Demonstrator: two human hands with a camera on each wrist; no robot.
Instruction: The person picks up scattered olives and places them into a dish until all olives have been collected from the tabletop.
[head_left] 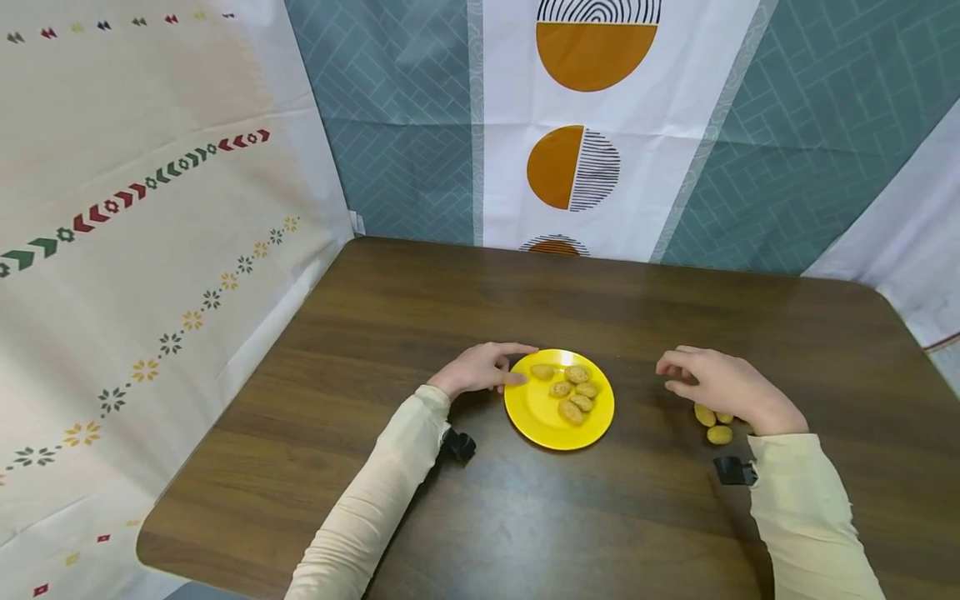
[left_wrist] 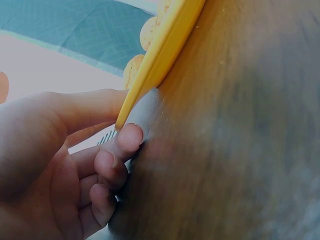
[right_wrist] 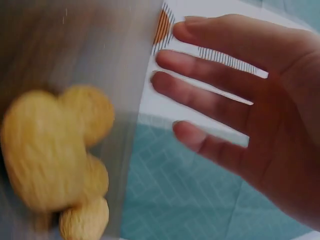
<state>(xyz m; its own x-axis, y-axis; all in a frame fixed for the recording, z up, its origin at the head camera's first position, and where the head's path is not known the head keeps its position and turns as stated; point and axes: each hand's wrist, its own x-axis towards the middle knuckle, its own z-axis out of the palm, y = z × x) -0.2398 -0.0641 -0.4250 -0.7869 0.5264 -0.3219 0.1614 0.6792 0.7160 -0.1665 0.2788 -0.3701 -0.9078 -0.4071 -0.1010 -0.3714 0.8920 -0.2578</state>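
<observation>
A yellow plate [head_left: 534, 417] lies on the table, bearing several small, tan, oval potatoes [head_left: 572, 412]. At its left edge my left hand [head_left: 480, 368] pinches the rim. In the left wrist view the thumb lies over the plate's rim [left_wrist: 162, 62], while the other fingers curl at its outer side and below. My right hand [head_left: 723, 383] hovers to the right of the plate, its fingers spread and loosely bent, holding nothing. Beside and partly under it, several more potatoes [head_left: 719, 434] sit on the table; the right wrist view shows these potatoes [right_wrist: 45, 150] close up, slightly blurred.
The brown wooden table [head_left: 285, 417] has rounded corners. Behind it hangs a teal and white curtain [head_left: 405, 125] with orange half-circles. A white patterned cloth [head_left: 150, 217] hangs along the left side. Each wrist wears a small black camera mount [head_left: 459, 447].
</observation>
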